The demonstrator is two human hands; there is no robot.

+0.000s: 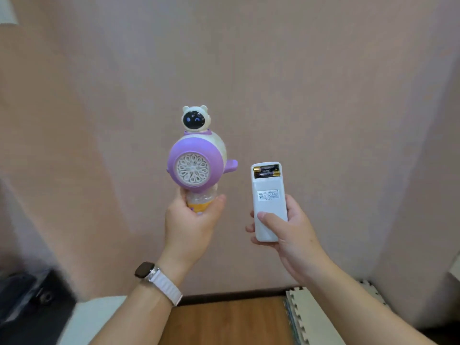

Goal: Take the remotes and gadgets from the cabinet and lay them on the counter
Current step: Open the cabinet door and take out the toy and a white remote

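My left hand (193,222) grips the handle of a purple and cream toy bubble gadget (198,160) with a small astronaut-bear head on top, held upright in front of the pink wall. My right hand (286,230) holds a white remote (268,195) back side up, thumb across its lower part. The remote's battery cover is off and two batteries (266,171) show at its top end. Both items are raised in mid-air, side by side and apart. No cabinet or counter is in view.
A plain pink wall (249,70) fills the view, turning a corner at the right. Below lies a wooden floor (229,322) with a dark skirting, grey foam mats (306,317) at the right, a white surface (94,317) and dark blurred objects (27,297) at the lower left.
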